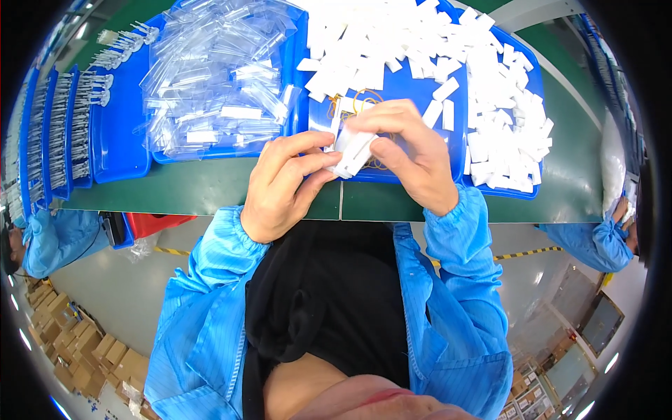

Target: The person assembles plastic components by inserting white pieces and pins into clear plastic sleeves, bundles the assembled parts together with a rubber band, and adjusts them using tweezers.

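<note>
Over the near edge of the middle blue tray [420,91], a small white box [355,155] sits between my two hands. My left hand [280,183] is closed on its left side, fingertips and thumb pressed against it. My right hand [414,150] grips it from the upper right with thumb and fingers; those fingertips are slightly blurred. Behind and under the hands lie thin yellow loops [369,98] that look like rubber bands, partly hidden. Many similar white boxes [378,42] are piled at the far side of this tray.
Left of the hands, a blue tray holds a heap of clear plastic bags [217,77]. Another tray of white boxes [500,119] stands at the right. Trays with rows of metal-tipped pieces [63,133] line the far left. Co-workers' blue sleeves [595,245] show at both sides.
</note>
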Available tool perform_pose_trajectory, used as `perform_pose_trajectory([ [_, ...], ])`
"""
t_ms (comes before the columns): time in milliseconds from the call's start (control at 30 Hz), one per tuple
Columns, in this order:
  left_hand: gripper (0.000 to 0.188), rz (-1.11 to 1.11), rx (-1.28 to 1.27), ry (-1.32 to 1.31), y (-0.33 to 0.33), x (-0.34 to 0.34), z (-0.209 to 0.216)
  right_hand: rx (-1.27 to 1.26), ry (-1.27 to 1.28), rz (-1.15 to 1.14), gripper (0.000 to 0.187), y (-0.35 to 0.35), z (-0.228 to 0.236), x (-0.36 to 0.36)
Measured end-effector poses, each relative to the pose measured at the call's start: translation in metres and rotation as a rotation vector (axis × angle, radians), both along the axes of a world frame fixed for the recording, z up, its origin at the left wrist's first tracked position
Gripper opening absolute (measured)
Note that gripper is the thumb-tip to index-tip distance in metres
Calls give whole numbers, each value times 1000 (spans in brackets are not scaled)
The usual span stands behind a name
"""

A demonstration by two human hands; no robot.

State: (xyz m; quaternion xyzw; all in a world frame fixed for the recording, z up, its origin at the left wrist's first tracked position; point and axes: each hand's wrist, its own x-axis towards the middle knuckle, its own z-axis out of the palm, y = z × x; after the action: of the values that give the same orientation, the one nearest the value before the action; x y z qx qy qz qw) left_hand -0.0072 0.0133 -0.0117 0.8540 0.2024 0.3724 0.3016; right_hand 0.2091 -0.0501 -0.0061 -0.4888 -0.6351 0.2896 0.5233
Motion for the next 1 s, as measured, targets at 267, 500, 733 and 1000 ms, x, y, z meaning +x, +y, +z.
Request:
perform_pose_trajectory([
  [267,37,-35,200,83,3,-3,-2,-268,6,-129,25,-17,14,-14],
  [500,38,-90,296,145,1,-5,2,-263,203,-215,18,-16,-3,-21],
  [733,40,7,244,128,1,-2,7,-414,594,-174,13,-18,0,-25],
  [1000,42,-101,205,98,7,-4,0,-474,337,-214,19,-23,12,0],
])
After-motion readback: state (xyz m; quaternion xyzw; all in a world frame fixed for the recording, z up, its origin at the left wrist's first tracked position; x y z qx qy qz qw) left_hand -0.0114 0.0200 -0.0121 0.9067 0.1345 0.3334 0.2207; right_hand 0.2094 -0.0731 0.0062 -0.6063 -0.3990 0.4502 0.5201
